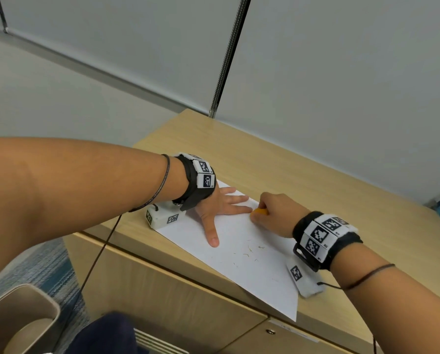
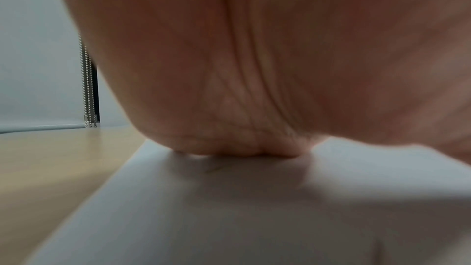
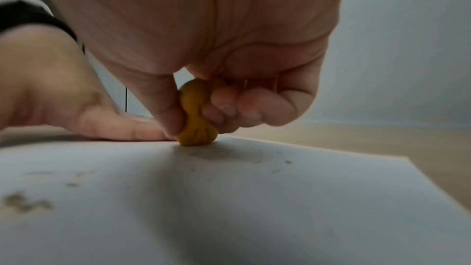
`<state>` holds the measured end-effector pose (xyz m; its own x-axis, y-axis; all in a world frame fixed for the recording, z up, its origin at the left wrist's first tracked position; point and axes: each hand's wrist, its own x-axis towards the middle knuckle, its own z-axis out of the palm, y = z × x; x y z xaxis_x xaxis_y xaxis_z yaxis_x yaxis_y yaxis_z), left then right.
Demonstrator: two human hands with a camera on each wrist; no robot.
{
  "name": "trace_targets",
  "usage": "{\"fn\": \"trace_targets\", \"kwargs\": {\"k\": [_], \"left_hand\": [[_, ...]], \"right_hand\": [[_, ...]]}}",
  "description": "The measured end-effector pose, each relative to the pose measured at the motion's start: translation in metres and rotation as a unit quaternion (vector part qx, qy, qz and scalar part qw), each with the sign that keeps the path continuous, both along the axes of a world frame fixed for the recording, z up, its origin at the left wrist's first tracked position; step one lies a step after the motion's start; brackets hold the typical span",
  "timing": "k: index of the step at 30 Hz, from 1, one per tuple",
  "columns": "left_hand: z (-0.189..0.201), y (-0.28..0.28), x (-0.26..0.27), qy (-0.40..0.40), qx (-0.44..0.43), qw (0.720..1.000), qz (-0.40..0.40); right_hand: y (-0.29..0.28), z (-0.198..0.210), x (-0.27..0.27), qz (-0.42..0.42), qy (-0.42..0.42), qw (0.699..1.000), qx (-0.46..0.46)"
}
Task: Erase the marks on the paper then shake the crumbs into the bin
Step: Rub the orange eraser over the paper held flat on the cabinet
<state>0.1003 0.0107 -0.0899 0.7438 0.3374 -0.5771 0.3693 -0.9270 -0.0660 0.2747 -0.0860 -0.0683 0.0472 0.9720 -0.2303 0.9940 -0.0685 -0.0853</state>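
A white sheet of paper [image 1: 239, 254] lies on the wooden cabinet top [image 1: 303, 180]. My left hand [image 1: 221, 208] lies flat on the paper's far left part, fingers spread and straight. My right hand [image 1: 270, 213] pinches a small orange eraser [image 1: 260, 212] between thumb and curled fingers near the paper's far edge. In the right wrist view the eraser [image 3: 196, 116] touches the paper [image 3: 229, 209] with its lower end. Eraser crumbs [image 1: 249, 250] are scattered over the middle of the sheet. The left wrist view shows only my palm [image 2: 254, 67] resting on the paper [image 2: 229, 219].
A beige bin [image 1: 17, 318] stands on the floor at the lower left, below the cabinet. A grey wall with a bead chain [image 1: 224, 72] runs behind the cabinet. The paper's near corner overhangs the cabinet's front edge [image 1: 188, 274]. A cable hangs from my left wrist.
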Motion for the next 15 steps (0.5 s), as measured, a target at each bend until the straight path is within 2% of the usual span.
{"fn": "trace_targets", "kwargs": {"k": [2,7,9,13,15], "left_hand": [[0.000,0.001,0.001,0.005,0.005,1.000,-0.002],[0.004,0.000,0.000,0.003,-0.019,1.000,0.008],[0.004,0.000,-0.001,0.002,-0.018,1.000,0.006],[0.001,0.002,0.001,0.007,-0.003,1.000,0.000],[0.003,0.001,0.001,0.009,-0.008,1.000,0.003]], "right_hand": [[0.001,0.003,-0.006,-0.008,0.006,1.000,0.014],[-0.034,-0.003,-0.049,0.144,0.039,0.988,-0.029],[-0.024,0.001,-0.036,0.135,0.021,0.990,-0.037],[0.005,0.009,-0.013,0.034,-0.034,0.999,0.017],[-0.007,0.003,-0.036,0.087,-0.013,0.996,0.008]]}}
